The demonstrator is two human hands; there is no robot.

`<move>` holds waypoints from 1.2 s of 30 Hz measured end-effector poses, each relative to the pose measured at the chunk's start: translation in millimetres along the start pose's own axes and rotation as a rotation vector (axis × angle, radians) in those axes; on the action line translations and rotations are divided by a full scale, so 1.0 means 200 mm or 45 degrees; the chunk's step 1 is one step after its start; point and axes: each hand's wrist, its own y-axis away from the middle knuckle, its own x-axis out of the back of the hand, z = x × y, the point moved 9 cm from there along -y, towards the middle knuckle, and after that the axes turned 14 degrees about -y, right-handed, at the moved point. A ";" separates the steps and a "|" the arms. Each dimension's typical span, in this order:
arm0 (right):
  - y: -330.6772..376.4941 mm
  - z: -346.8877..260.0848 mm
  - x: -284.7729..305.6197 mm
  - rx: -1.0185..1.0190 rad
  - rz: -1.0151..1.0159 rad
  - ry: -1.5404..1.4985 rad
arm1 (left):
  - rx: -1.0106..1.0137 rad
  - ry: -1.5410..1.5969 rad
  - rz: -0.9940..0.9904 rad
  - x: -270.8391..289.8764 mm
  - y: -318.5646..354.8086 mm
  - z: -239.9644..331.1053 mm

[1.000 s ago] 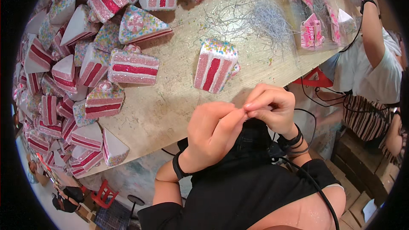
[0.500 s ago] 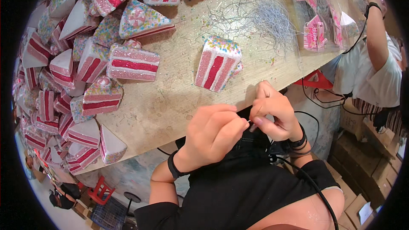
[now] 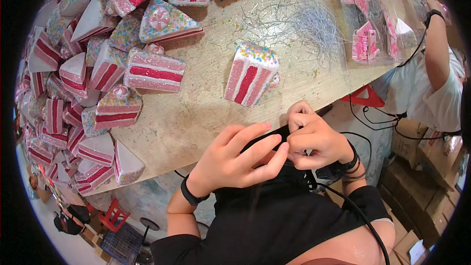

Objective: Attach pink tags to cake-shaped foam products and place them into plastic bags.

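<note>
My left hand point(image 3: 234, 161) is held over my lap, just off the table's near edge, with its fingers stretched out and apart. Its fingertips come close to my right hand point(image 3: 318, 138), whose fingers are curled together in a pinch. Whatever the right fingers hold is too small or hidden to name. Beyond both hands, a toy cake slice point(image 3: 250, 74) with pink and red layers and a sprinkled top lies alone on the table.
A big heap of similar cake slices point(image 3: 155, 71) covers the table's point(image 3: 196, 118) left side. Tangled thin strings point(image 3: 314, 22) lie at the back, beside a clear plastic bag point(image 3: 346, 59) with pink cards point(image 3: 364, 43). At right is another person's arm point(image 3: 436, 49); cardboard boxes point(image 3: 412, 176) stand below.
My left hand has loosened from a closed pinch, its fingers now straighter and spread. My right hand has stayed nearly in place, its fingers curled closer together.
</note>
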 end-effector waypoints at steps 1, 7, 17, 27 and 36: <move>0.00 0.00 0.00 -0.019 0.013 -0.009 | -0.026 -0.004 0.002 0.00 0.00 0.00; 0.01 0.00 -0.01 -0.026 0.055 -0.046 | -0.070 0.117 -0.005 -0.01 0.02 0.03; 0.01 -0.10 0.04 0.191 0.290 0.420 | 0.457 0.734 -0.004 -0.07 0.04 -0.08; -0.01 -0.11 -0.01 0.214 0.357 0.082 | 1.060 1.642 -0.212 -0.23 0.18 -0.07; -0.02 -0.06 -0.07 0.133 0.262 0.040 | 0.584 0.916 -0.131 -0.15 0.25 -0.06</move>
